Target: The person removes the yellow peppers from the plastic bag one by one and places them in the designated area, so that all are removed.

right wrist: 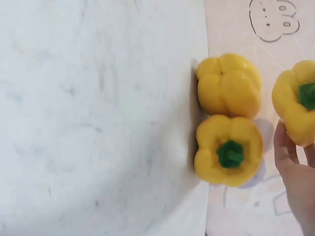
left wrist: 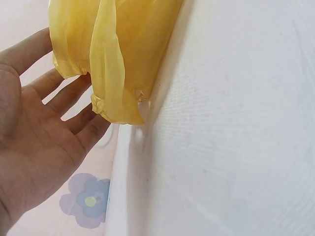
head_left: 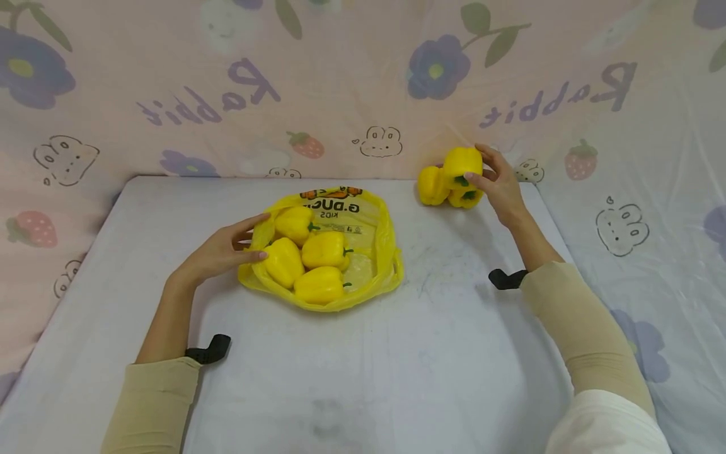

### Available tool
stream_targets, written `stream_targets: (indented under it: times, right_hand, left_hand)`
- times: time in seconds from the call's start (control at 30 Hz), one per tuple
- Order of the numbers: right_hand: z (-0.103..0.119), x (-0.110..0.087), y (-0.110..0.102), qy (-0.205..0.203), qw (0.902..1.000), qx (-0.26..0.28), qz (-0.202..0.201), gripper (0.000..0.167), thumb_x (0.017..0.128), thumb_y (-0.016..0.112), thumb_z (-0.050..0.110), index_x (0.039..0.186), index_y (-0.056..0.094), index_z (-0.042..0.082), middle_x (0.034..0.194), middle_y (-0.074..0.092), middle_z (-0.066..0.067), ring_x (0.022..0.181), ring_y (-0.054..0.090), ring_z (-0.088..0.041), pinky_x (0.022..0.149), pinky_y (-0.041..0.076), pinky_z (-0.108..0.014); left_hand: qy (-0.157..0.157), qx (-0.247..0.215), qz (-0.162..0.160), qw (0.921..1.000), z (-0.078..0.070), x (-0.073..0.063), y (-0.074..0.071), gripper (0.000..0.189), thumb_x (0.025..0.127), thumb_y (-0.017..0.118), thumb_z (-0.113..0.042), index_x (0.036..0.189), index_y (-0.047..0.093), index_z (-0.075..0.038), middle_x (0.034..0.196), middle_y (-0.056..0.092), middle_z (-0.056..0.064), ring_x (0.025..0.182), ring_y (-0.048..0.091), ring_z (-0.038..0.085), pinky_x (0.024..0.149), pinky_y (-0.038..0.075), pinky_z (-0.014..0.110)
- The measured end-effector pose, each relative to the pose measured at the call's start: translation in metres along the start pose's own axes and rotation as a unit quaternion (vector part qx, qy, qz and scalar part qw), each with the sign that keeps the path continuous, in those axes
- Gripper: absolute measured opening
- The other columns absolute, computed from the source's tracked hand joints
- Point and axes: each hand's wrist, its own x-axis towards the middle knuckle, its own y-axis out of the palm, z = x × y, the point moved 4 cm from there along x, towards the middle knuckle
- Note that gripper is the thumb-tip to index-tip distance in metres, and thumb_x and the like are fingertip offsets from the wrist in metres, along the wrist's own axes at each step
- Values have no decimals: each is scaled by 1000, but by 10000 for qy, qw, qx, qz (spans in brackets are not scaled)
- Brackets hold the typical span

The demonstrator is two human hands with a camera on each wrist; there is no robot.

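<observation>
A yellow plastic bag (head_left: 368,217) lies with its mouth wide, several yellow bell peppers (head_left: 320,285) inside it. My left hand (head_left: 218,251) touches the bag's left rim; in the left wrist view its fingers stretch out behind the yellow plastic (left wrist: 133,49). At the back right, my right hand (head_left: 499,186) grips a bell pepper (head_left: 462,165) between thumb and fingers, its green stem facing down toward me. Beneath that one in the head view are two more bell peppers (head_left: 432,186), side by side; the right wrist view shows the held pepper (right wrist: 290,105) apart from them.
The white table (head_left: 340,384) ends at the back against a printed cloth (head_left: 351,75) with flowers and rabbits. Black wrist mounts (head_left: 212,349) jut from both sleeves. Bare tabletop lies between the bag and the peppers at right.
</observation>
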Motion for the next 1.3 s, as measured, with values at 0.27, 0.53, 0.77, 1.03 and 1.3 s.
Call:
stream_targets:
  times: [0.27,0.53,0.77,1.03,1.3]
  right_hand:
    - [-11,2,-19,34,9959,816,-377,58,94,68,11,148,45,13,148,42,-12,114,53,-20,84,54,-17]
    - [-20,3,-38,435,9839,1576,-724,59,94,68,8,149,47,14,149,42,-10,125,48,-22,89,52,-16]
    - [-36,-2,-58,707,9769,1748,-1003,58,97,64,8,151,44,15,152,37,-7,130,42,-20,90,51,-16]
    - [-46,-13,-65,1000,9744,1780,-939,58,99,61,13,153,38,13,156,33,-6,132,41,-19,102,45,-22]
    - [-57,-16,-67,1281,9673,2003,-882,59,102,56,12,156,33,13,161,26,-6,132,40,-19,101,46,-20]
  left_hand:
    - [-39,-24,-20,10000,1,0,1,79,93,72,-28,158,28,-23,161,27,12,139,35,45,110,34,63]
    - [-77,19,-85,9999,-2,0,-1,76,93,71,-27,158,30,-21,161,28,13,139,36,44,110,35,61]
    - [-71,-32,-63,9999,0,0,0,76,93,71,-27,158,30,-20,161,28,13,139,35,45,110,35,62]
    - [-1,-24,-38,10000,1,1,0,77,93,71,-28,158,30,-22,161,28,11,139,35,45,109,34,63]
    - [-39,-66,-57,10000,3,1,0,76,93,71,-28,158,30,-23,161,27,11,139,35,44,110,34,63]
